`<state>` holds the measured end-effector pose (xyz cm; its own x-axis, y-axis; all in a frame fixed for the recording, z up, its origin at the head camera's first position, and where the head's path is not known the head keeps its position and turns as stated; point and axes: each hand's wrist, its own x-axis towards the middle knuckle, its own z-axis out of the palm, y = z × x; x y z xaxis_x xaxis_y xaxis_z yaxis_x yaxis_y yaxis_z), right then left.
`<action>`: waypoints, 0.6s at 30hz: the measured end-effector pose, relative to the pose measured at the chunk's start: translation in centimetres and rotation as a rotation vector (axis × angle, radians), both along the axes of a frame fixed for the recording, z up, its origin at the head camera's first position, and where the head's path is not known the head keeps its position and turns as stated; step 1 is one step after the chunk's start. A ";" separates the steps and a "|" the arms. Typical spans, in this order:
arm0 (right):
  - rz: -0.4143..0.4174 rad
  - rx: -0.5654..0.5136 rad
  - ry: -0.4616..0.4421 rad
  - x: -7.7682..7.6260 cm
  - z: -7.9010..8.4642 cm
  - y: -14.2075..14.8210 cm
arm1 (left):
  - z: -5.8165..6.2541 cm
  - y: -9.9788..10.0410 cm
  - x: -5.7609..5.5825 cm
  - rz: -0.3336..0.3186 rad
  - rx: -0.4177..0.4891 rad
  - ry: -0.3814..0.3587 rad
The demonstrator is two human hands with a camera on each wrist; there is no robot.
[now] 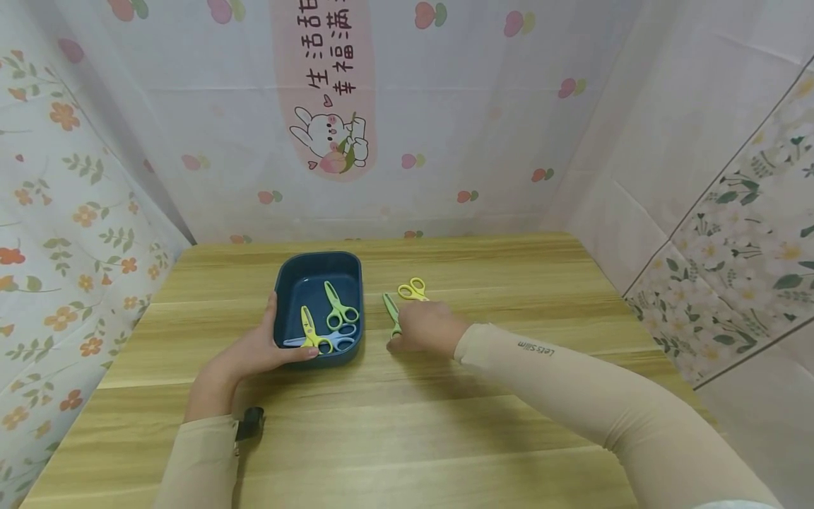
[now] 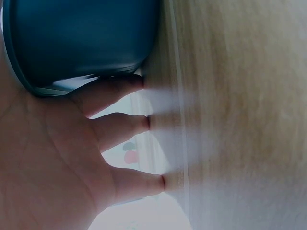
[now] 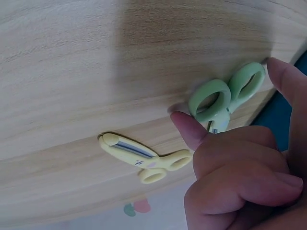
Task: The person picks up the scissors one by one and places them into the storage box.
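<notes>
My left hand (image 1: 254,346) steadies a dark blue plastic box (image 1: 362,297), its thumb along the front rim and its fingers spread at the left side. In the left wrist view several fingertips (image 2: 156,182) reach down to the tabletop beside the box. Inside lie green scissors (image 1: 343,314), yellow scissors (image 1: 309,329) and blue scissors (image 1: 343,338). Right of the box, my right hand (image 1: 426,326) pinches another pair of green scissors (image 3: 213,98) by the handle loops, thumb and index finger at opposite sides. Those scissors lie on the table, partly covered by the hand.
A second pair of yellow scissors (image 3: 139,155) lies on the wooden table (image 1: 356,438) just beyond my right hand. Patterned curtains (image 1: 445,127) hang behind the table and along both sides.
</notes>
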<state>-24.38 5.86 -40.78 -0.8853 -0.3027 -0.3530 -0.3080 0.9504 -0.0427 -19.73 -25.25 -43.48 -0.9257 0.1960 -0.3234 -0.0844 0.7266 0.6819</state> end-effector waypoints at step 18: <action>-0.024 -0.053 -0.024 -0.7 -0.4 0.4 | -0.1 -0.1 -0.2 0.002 -0.009 0.002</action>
